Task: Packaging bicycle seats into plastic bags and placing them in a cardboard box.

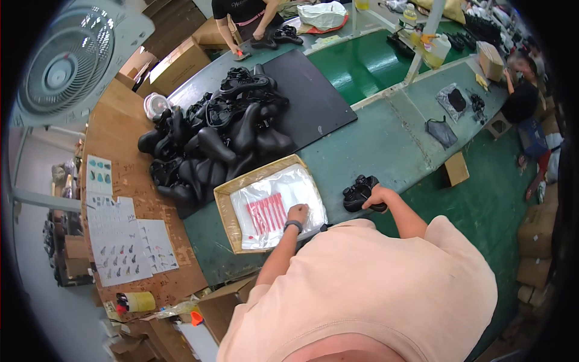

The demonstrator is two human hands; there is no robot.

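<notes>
A black bicycle saddle (pixel 357 192), its underside showing, lies at the bench's near edge. My right hand (pixel 377 198) grips its right end, thumb and fingers around it. My left hand (pixel 298 213) is curled on top of the clear plastic bags (pixel 301 192) with red printing, which fill a shallow yellowish tray (pixel 227 208). Whatever its fingers may pinch is hidden. Beyond the tray, black bicycle saddles (pixel 211 145) are heaped on a black mat (pixel 319 102), tangled and facing several ways.
A large fan (pixel 63 75) stands at the far left. Printed sheets (pixel 114 241) lie on the brown board, with a yellow tape roll (pixel 140 301) near them. A co-worker (pixel 247 18) handles saddles across the bench; another person (pixel 522 90) sits far right. A dark pouch (pixel 441 131) lies rightward.
</notes>
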